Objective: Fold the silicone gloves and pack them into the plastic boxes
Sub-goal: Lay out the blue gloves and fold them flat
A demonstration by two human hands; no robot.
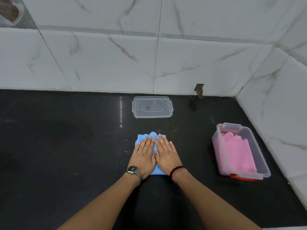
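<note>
From the head camera we look down on a black countertop (pixel 66 146) that runs back to a wall of white marbled tiles (pixel 116 55), with a second tiled wall closing the corner on the right. In the middle, near us, lies a blue silicone glove (pixel 155 147), folded flat on the counter, its scalloped finger ends showing just past our fingertips and a bit of its near edge showing between our wrists. Our left hand (pixel 144 155) and right hand (pixel 166 154) lie side by side on top of it, palms down, fingers stretched out flat and together, the two hands touching along their inner edges; neither grasps anything, both simply press on the glove. The left wrist carries a metal wristwatch (pixel 133 170), the right a dark bead bracelet (pixel 176 170) beside a reddish thread. Farther back, close to the wall and well apart from the glove, sits a clear plastic lid (pixel 152 107), lying flat with some small dark marks on it that we cannot read. To the right, near the side wall, stands a clear plastic box (pixel 259 156), open at the top, with a red latch at its near end. Inside it lies a folded pink glove (pixel 235 155), filling most of the box floor.
</note>
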